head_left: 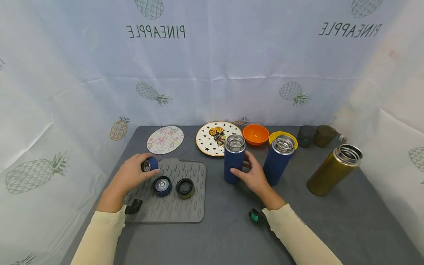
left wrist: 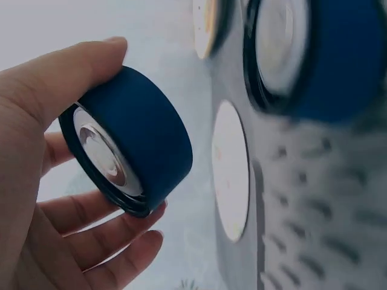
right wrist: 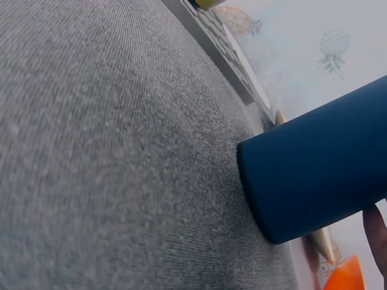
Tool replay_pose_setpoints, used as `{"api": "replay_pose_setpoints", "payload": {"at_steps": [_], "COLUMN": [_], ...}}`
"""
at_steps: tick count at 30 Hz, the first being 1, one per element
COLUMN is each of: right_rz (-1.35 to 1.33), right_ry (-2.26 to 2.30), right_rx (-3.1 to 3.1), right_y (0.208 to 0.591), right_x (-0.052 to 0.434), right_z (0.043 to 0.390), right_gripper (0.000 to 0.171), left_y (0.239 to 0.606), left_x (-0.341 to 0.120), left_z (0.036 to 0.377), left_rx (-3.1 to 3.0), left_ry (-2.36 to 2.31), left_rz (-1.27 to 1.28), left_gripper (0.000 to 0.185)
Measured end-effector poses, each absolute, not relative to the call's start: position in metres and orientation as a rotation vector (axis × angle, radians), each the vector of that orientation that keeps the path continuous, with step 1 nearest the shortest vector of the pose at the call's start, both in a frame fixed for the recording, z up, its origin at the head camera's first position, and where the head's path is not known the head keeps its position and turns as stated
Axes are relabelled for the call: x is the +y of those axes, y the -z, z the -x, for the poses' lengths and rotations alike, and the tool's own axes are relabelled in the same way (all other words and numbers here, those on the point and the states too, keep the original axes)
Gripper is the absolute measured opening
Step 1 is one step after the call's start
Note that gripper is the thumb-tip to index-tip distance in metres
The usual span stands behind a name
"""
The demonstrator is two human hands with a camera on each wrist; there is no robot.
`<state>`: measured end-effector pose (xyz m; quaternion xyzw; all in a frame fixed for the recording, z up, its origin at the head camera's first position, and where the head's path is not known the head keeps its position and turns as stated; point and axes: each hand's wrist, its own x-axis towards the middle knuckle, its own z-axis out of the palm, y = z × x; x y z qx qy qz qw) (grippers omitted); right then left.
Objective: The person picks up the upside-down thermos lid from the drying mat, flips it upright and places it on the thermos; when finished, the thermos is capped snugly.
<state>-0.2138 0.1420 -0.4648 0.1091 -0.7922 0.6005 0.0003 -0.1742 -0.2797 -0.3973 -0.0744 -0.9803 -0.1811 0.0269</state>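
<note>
My left hand [head_left: 130,173] holds a blue lid [head_left: 154,163] aloft; my right hand [head_left: 255,177] grips a blue bottle [head_left: 233,162].

My left arm [head_left: 101,232] slants toward 1 o'clock, the lid tipped on its side above the mat's [head_left: 195,216] 11 o'clock corner; fingers parted to the lid's width, thumb opposite the rest. My right arm [head_left: 296,232] leans toward 11 o'clock, thumb and fingers curled partway round the upright bottle, at 3 o'clock from the mat; I cannot tell whether its base touches the surface [head_left: 225,228]. A second blue lid [head_left: 162,185] and a green lid [head_left: 185,188] sit on the mat, at 5 and 4 o'clock from the held one.
</note>
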Motion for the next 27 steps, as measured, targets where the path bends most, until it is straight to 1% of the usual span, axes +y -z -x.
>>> {"api": "replay_pose_setpoints", "payload": {"at_steps": [7, 12, 17, 27], "right_rz": [-0.33, -0.337, -0.344, -0.343], "right_ry": [-1.896, -1.883, -1.873, -1.868], "right_rx": [-2.47, -2.476, -2.479, -2.486], "right_y": [0.466, 0.467, 0.467, 0.465], "right_x": [0.141, 0.142, 0.142, 0.142], "right_z": [0.215, 0.216, 0.217, 0.216], "right_gripper": [0.095, 0.094, 0.092, 0.093], "left_y": [0.4, 0.397, 0.394, 0.389], "left_x": [-0.251, -0.232, -0.217, -0.186], "left_z": [0.194, 0.203, 0.209, 0.223], "left_rx": [-2.994, -2.954, -2.924, -2.858], "left_ry": [0.661, 0.641, 0.618, 0.852], "left_rz": [0.296, 0.436, 0.549, 0.551], "left_gripper": [0.069, 0.071, 0.062, 0.055]}}
